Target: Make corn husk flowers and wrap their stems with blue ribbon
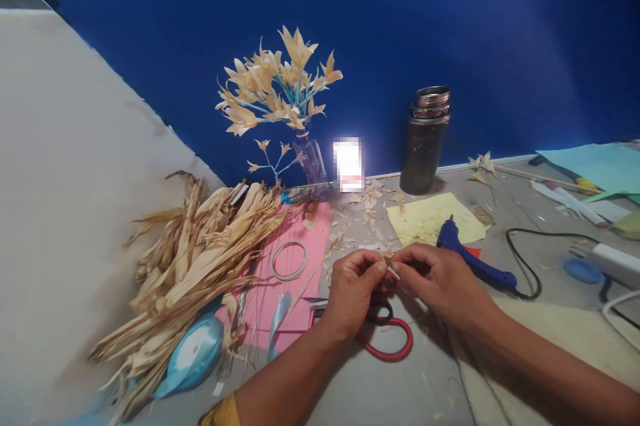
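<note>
My left hand [356, 286] and my right hand [440, 279] meet above the middle of the table, both closed in a pinch with fingertips almost touching. Between them is something tiny and pale that the fingers mostly hide. Below my hands lie scissors with red handles [395, 349], their blades partly covered by my left wrist. A blue hot glue gun [473, 263] rests just beyond my right hand, its nozzle over a yellow paper [400, 223]. Left of my left hand, a roll of clear tape [289, 261] sits on pink paper [315, 239].
Dried corn husks [200, 259] are heaped at left, beside a blue ribbon roll [195, 353]. Husk flowers [270, 83] stand in a glass bottle [313, 163] by the wall, near a bright blurred rectangle [349, 165]. A dark flask [425, 143] stands farther right. Black cable curls beside a white adapter [617, 263].
</note>
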### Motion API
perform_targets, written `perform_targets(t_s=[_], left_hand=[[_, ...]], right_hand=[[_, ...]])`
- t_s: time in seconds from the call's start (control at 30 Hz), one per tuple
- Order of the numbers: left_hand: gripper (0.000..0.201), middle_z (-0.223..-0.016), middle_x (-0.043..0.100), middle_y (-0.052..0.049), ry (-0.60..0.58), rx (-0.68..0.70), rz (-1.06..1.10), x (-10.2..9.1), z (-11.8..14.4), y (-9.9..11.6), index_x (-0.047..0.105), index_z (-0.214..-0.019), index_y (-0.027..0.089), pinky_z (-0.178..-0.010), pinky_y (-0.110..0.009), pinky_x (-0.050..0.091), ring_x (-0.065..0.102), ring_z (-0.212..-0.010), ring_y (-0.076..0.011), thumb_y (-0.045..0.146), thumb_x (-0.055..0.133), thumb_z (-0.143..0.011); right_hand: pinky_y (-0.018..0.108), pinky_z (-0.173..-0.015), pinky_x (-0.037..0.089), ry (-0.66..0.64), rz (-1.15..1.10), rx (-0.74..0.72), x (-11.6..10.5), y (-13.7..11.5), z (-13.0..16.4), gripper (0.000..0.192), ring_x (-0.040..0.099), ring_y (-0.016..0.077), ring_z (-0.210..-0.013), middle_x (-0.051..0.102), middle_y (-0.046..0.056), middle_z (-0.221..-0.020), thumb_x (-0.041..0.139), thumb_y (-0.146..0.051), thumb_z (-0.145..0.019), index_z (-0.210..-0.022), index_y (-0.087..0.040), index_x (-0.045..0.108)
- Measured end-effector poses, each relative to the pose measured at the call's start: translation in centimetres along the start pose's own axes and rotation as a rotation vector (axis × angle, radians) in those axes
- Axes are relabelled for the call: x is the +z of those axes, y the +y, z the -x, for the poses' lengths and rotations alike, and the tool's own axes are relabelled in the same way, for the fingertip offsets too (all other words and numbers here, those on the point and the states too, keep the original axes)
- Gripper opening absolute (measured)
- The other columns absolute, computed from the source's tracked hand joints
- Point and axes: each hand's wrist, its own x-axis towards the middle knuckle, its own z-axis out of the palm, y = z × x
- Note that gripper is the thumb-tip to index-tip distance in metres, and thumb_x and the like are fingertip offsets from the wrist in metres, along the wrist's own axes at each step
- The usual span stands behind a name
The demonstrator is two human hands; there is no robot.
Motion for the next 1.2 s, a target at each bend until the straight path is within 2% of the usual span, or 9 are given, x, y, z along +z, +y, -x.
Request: perform_targets(t_s=[0.23, 0.53, 0.63, 0.8, 0.87, 0.93, 1.0, 1.1, 1.2], left_hand=[[0.038, -0.060, 0.061, 0.000, -0.193, -0.075, 0.176, -0.9, -0.8, -0.1, 0.062, -0.070, 0.015, -0.060, -0.024, 0.044, 0.056, -0.057, -0.0111, 0.043, 0.087, -0.066], [0.035, -0.056, 0.056, 0.001, -0.318, -0.076, 0.184, -1.3, -1.0, -0.1, 0.062, -0.067, 0.015, -0.060, -0.024, 0.041, 0.053, -0.056, -0.0109, 0.042, 0.083, -0.073], [0.036, -0.055, 0.054, 0.001, -0.381, -0.165, 0.215, -1.5, -1.0, 0.2, 0.061, -0.063, 0.014, -0.057, -0.023, 0.039, 0.053, -0.052, -0.0099, 0.041, 0.084, -0.073], [0.035, -0.056, 0.050, 0.002, -0.459, -0.329, 0.302, -1.6, -0.7, 0.5, 0.060, -0.064, 0.013, -0.056, -0.024, 0.044, 0.052, -0.051, -0.0097, 0.037, 0.086, -0.068], [0.034, -0.058, 0.054, 0.001, -0.411, -0.331, 0.266, -1.4, -0.6, 0.4, 0.061, -0.066, 0.013, -0.052, -0.023, 0.043, 0.054, -0.050, -0.0098, 0.039, 0.084, -0.070], [0.032, -0.060, 0.058, 0.000, -0.310, -0.296, 0.217, -1.2, -0.4, 0.2, 0.062, -0.071, 0.013, -0.048, -0.021, 0.041, 0.055, -0.048, -0.0095, 0.039, 0.082, -0.071], [0.028, -0.063, 0.063, -0.001, -0.165, -0.205, 0.172, -0.7, -0.2, 0.2, 0.063, -0.075, 0.014, -0.047, -0.019, 0.040, 0.055, -0.049, -0.0089, 0.035, 0.081, -0.070], [0.022, -0.063, 0.066, -0.001, 0.029, -0.039, 0.083, 0.0, 0.2, 0.4, 0.063, -0.076, 0.015, -0.052, -0.022, 0.047, 0.058, -0.051, -0.0103, 0.029, 0.080, -0.069], [0.019, -0.065, 0.069, -0.003, 0.102, 0.030, -0.012, 0.6, 0.6, 0.8, 0.067, -0.077, 0.015, -0.057, -0.027, 0.052, 0.062, -0.055, -0.0137, 0.025, 0.080, -0.067]], right_hand=[[0.030, -0.066, 0.049, 0.012, -0.093, -0.035, -0.2, -0.4, -0.1, 0.019, 0.066, 0.0195, -0.068, 0.075, 0.003, -0.073, 0.058, -0.031, -0.083, -0.074, -0.021, 0.070], [0.030, -0.065, 0.054, -0.132, -0.478, 0.080, -0.4, -1.2, 0.0, 0.014, 0.070, 0.0188, -0.064, 0.075, 0.003, -0.067, 0.060, -0.030, -0.082, -0.075, -0.020, 0.067], [0.031, -0.065, 0.054, -0.162, -0.549, 0.110, -0.2, -1.0, 0.1, 0.014, 0.071, 0.0193, -0.063, 0.074, 0.004, -0.068, 0.062, -0.032, -0.081, -0.077, -0.019, 0.065], [0.030, -0.062, 0.050, -0.084, -0.453, 0.094, 0.0, -0.9, 0.3, 0.011, 0.067, 0.0187, -0.065, 0.072, 0.003, -0.069, 0.064, -0.030, -0.079, -0.074, -0.020, 0.063], [0.029, -0.061, 0.049, -0.071, -0.457, 0.096, 0.0, -0.9, 0.3, 0.011, 0.065, 0.0176, -0.063, 0.070, 0.001, -0.066, 0.062, -0.030, -0.079, -0.073, -0.020, 0.062], [0.028, -0.060, 0.048, -0.054, -0.466, 0.104, 0.1, -0.8, 0.3, 0.011, 0.064, 0.0166, -0.061, 0.068, 0.000, -0.064, 0.061, -0.029, -0.079, -0.073, -0.020, 0.061], [0.027, -0.057, 0.047, -0.006, -0.445, 0.118, 0.1, -0.8, 0.2, 0.012, 0.062, 0.0158, -0.059, 0.067, -0.001, -0.062, 0.061, -0.030, -0.078, -0.072, -0.020, 0.061], [0.026, -0.053, 0.044, 0.076, -0.360, 0.122, 0.2, -0.7, 0.1, 0.015, 0.059, 0.0152, -0.057, 0.065, 0.000, -0.063, 0.061, -0.033, -0.077, -0.070, -0.020, 0.063], [0.026, -0.052, 0.043, 0.097, -0.262, 0.084, 0.2, -0.7, 0.2, 0.017, 0.057, 0.0153, -0.055, 0.065, 0.000, -0.062, 0.060, -0.036, -0.077, -0.071, -0.020, 0.064]])
